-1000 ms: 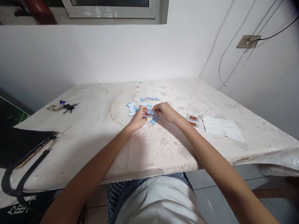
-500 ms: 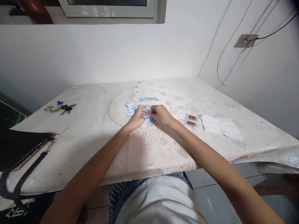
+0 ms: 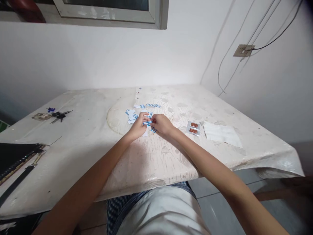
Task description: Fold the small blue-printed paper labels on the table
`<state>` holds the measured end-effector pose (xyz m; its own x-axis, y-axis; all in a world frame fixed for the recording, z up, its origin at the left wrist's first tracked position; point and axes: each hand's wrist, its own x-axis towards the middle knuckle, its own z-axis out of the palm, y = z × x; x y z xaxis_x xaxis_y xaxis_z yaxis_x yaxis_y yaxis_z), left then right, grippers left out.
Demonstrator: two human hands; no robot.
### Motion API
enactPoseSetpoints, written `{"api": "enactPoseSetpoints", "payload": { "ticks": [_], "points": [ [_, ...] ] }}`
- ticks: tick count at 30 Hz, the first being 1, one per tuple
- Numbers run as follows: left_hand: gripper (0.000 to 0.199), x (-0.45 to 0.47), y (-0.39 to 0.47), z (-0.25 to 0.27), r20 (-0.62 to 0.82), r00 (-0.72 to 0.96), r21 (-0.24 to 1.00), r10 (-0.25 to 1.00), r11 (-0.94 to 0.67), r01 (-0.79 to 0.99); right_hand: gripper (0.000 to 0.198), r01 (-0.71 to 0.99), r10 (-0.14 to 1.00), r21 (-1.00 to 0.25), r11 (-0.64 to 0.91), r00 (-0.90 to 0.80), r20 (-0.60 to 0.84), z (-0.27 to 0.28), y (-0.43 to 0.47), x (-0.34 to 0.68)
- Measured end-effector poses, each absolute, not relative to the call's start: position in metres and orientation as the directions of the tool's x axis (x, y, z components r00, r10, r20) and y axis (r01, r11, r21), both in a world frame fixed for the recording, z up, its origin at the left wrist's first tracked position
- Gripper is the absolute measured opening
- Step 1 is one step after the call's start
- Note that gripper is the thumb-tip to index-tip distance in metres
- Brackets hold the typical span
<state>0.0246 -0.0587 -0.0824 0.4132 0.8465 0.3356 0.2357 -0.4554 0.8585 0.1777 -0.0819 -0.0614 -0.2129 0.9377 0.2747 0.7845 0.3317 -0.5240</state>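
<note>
Both hands meet over the middle of the table, with a small blue-and-white paper piece (image 3: 147,123) between them. My left hand (image 3: 138,126) pinches its left end with thumb and fingers. At the other end, the bent fingers of my right hand (image 3: 161,124) close on the same piece. Around them lie several blue-and-white paper cutouts: a larger white scrap (image 3: 131,115) to the left, striped strips (image 3: 153,105) beyond the hands, and another striped piece (image 3: 153,130) just under the right hand. A plain white slip (image 3: 145,133) shows below the left hand.
On the right are a blister pack with reddish-brown contents (image 3: 194,128) and a white cloth or tissue (image 3: 222,134). Keys (image 3: 59,115) lie at the left, with a black bag (image 3: 18,160) nearer me. A wall socket (image 3: 244,50) with hanging cables is at the upper right.
The camera view has turned slightly right, so everything appears shifted left. Both hands stay together on the paper piece, which now looks tilted a little differently.
</note>
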Motion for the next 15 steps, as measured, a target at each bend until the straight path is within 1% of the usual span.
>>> {"api": "enactPoseSetpoints", "payload": {
  "ticks": [3, 6, 9, 11, 14, 15],
  "points": [
    [0.047, 0.026, -0.058, -0.082, 0.382, 0.391, 0.820, 0.838, -0.502, 0.275, 0.009, 0.788, 0.935, -0.516, 0.336, -0.211, 0.286, -0.060, -0.079, 0.178],
    [0.042, 0.025, -0.064, -0.074, 0.412, 0.386, 0.734, 0.825, -0.552, 0.395, 0.008, 0.772, 0.927, -0.525, 0.360, -0.231, 0.296, -0.057, -0.077, 0.179],
    [0.040, 0.022, -0.075, -0.059, 0.411, 0.385, 0.651, 0.826, -0.562, 0.510, 0.009, 0.746, 0.897, -0.512, 0.426, -0.272, 0.349, -0.052, -0.081, 0.179],
    [0.033, 0.020, -0.082, -0.049, 0.408, 0.432, 0.546, 0.805, -0.594, 0.590, 0.011, 0.763, 0.851, -0.418, 0.493, -0.323, 0.415, -0.047, -0.087, 0.178],
    [0.010, 0.019, -0.090, -0.038, 0.407, 0.478, 0.313, 0.779, -0.610, 0.728, 0.016, 0.819, 0.768, -0.163, 0.550, -0.420, 0.483, -0.037, -0.099, 0.173],
    [0.010, 0.018, -0.091, -0.036, 0.405, 0.485, 0.265, 0.775, -0.607, 0.749, 0.017, 0.829, 0.748, -0.084, 0.552, -0.448, 0.490, -0.035, -0.103, 0.170]
  ]
}}
